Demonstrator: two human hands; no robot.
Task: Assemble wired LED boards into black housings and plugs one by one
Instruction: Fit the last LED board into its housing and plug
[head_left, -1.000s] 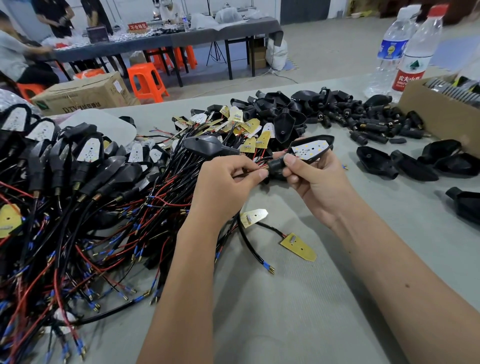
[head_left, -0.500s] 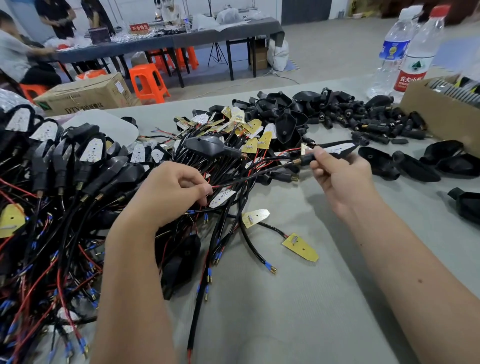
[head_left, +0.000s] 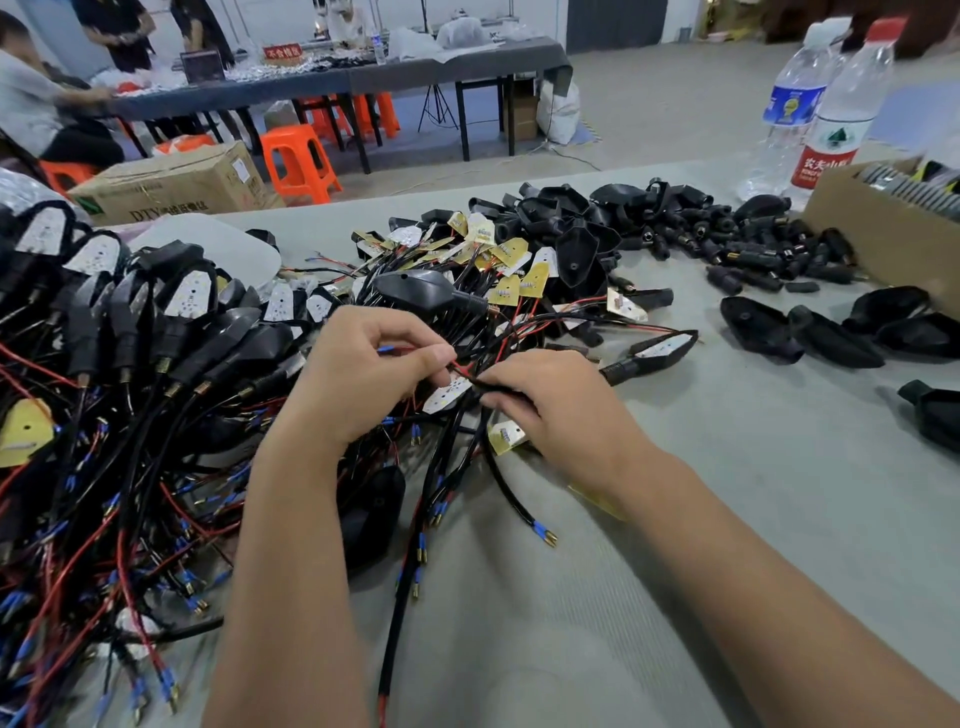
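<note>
My left hand (head_left: 363, 374) pinches thin red and blue-tipped wires at the middle of the table. My right hand (head_left: 550, 405) grips the black cable of a white LED board (head_left: 447, 395) that lies between the two hands. An assembled unit (head_left: 654, 353), a black housing with a white board and a ribbed plug, lies on the table just right of my right hand. A heap of loose wired LED boards (head_left: 498, 260) sits behind my hands. Empty black housings (head_left: 587, 244) and black plugs (head_left: 748, 249) are piled further back and to the right.
A large tangle of finished units with cables (head_left: 130, 364) fills the left side. More empty housings (head_left: 831, 338) lie at the right beside a cardboard box (head_left: 883, 244). Two water bottles (head_left: 826, 119) stand at the back right. People work at a distant table.
My right hand has put the assembled unit down on the table at the right and come back to the middle. Both hands now hold the wires of another LED board.
</note>
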